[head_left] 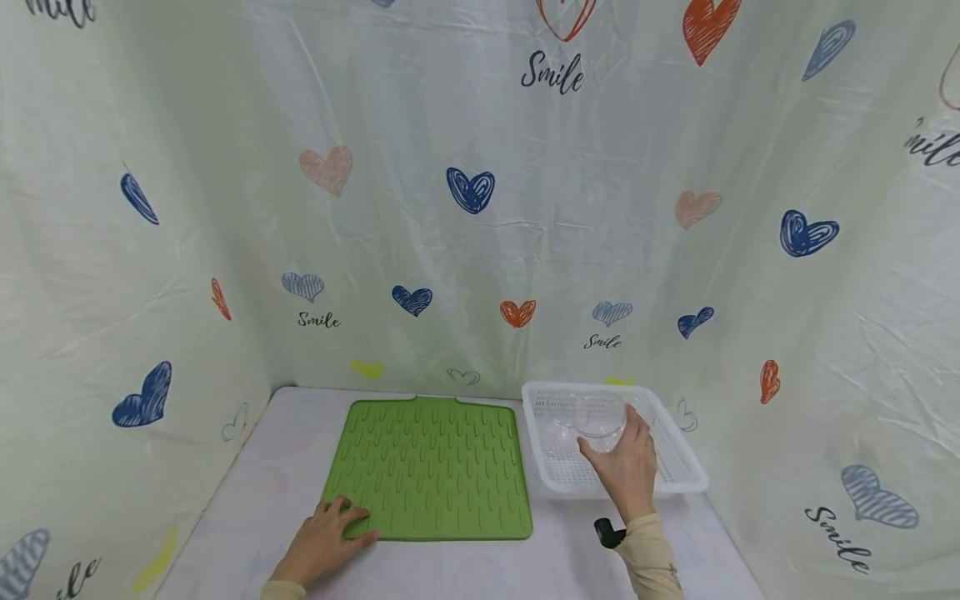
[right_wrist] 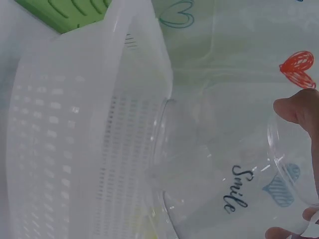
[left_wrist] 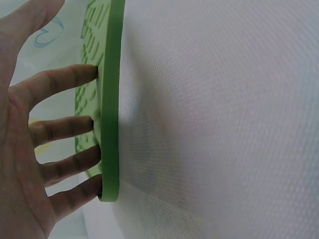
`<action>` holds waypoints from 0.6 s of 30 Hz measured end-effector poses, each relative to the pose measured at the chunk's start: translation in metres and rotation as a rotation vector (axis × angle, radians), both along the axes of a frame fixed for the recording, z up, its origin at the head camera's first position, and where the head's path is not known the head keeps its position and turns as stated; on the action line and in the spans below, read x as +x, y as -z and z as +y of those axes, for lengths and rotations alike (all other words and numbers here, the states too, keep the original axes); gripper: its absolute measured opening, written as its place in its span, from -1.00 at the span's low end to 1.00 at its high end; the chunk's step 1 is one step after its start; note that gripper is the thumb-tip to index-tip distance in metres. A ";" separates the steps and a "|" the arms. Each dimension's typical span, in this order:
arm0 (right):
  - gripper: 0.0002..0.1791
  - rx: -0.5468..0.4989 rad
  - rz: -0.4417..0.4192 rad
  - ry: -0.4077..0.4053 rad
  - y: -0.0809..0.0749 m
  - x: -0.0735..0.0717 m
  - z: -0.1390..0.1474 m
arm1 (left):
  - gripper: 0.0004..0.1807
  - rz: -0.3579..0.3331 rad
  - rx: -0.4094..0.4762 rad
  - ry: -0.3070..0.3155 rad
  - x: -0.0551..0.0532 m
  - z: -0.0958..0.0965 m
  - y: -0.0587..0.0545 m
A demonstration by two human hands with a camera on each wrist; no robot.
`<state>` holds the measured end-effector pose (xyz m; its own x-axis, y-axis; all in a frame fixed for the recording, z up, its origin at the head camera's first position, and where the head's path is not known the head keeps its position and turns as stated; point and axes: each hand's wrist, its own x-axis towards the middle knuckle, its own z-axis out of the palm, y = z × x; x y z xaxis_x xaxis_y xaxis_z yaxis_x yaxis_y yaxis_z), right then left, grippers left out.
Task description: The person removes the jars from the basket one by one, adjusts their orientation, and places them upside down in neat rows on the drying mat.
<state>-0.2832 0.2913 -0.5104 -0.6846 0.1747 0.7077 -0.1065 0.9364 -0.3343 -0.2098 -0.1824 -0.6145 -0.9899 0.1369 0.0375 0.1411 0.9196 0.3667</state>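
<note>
My right hand point(head_left: 628, 471) is over the white perforated basket point(head_left: 681, 482), its thumb and fingers spread around the rim of a clear bowl point(head_left: 600, 423). In the right wrist view the bowl point(right_wrist: 224, 149) is see-through, with the curtain's print showing through it. More clear, rounded ware point(head_left: 558, 408) lies beside it in the basket, its outlines hard to separate. My left hand point(head_left: 322, 537) rests its fingertips on the near left corner of a green ridged mat point(head_left: 435, 471). The left wrist view shows these fingers spread along the raised edge of the mat point(left_wrist: 110, 124).
A white cloth point(head_left: 442, 575) covers the table. The basket stands just right of the mat, near the back edge. A curtain point(head_left: 405, 242) printed with hearts and "Smile" encloses the back and sides. A dark device point(head_left: 609, 533) sits at my right wrist.
</note>
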 end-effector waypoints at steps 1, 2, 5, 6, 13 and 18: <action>0.19 0.014 0.015 -0.013 -0.002 0.000 -0.002 | -0.33 -0.002 -0.001 -0.001 0.000 0.000 0.000; 0.18 0.025 0.030 -0.027 -0.004 0.001 -0.005 | -0.33 -0.003 -0.002 -0.001 -0.001 0.000 0.000; 0.17 0.059 0.076 -0.073 -0.011 0.004 -0.013 | -0.33 -0.007 -0.002 0.000 -0.001 -0.001 0.001; 0.17 0.074 0.091 -0.090 -0.013 0.005 -0.017 | -0.33 -0.007 0.000 0.001 -0.001 -0.001 0.001; 0.16 0.174 0.122 -0.165 -0.029 0.010 -0.039 | -0.35 0.005 0.006 0.013 -0.002 -0.002 0.001; 0.14 0.212 0.111 -0.214 -0.035 0.013 -0.055 | -0.36 -0.005 0.013 0.010 -0.003 -0.003 0.001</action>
